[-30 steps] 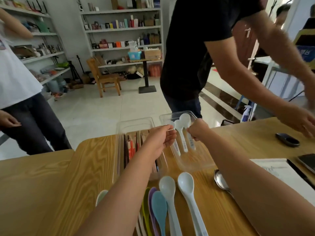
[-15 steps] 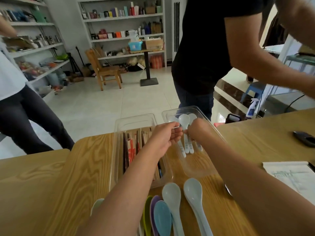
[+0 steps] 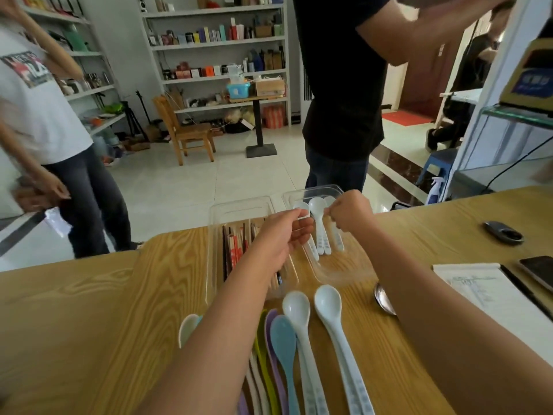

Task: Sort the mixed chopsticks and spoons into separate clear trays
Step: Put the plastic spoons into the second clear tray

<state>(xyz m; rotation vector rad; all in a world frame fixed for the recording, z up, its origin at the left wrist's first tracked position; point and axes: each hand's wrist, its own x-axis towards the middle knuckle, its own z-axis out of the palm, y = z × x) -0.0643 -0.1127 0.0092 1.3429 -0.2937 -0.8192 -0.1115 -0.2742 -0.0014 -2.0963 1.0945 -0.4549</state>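
Observation:
Two clear trays stand side by side at the table's far edge. The left tray (image 3: 239,208) holds several chopsticks (image 3: 236,250). The right tray (image 3: 344,266) holds three white spoons (image 3: 318,211). My left hand (image 3: 281,235) reaches across the chopstick tray, and its curled fingers hold the leftmost white spoon at the neck. My right hand (image 3: 348,211) is a fist over the tray, and its fingertips pinch the rightmost white spoon. Near me lie loose spoons: two white (image 3: 327,301), a blue (image 3: 282,333), a purple (image 3: 270,319), a green (image 3: 261,327), a cream (image 3: 188,324) and a metal one (image 3: 383,298).
A notebook (image 3: 484,290), a phone (image 3: 538,271) and a small black object (image 3: 502,232) lie on the wooden table (image 3: 89,324) at the right. A person in black (image 3: 341,85) stands just behind the trays. Another person in white (image 3: 45,115) stands at the left.
Both hands have stayed at the spoon tray, shifting only slightly over the white spoons. The person in black has lifted an arm off the table's right side.

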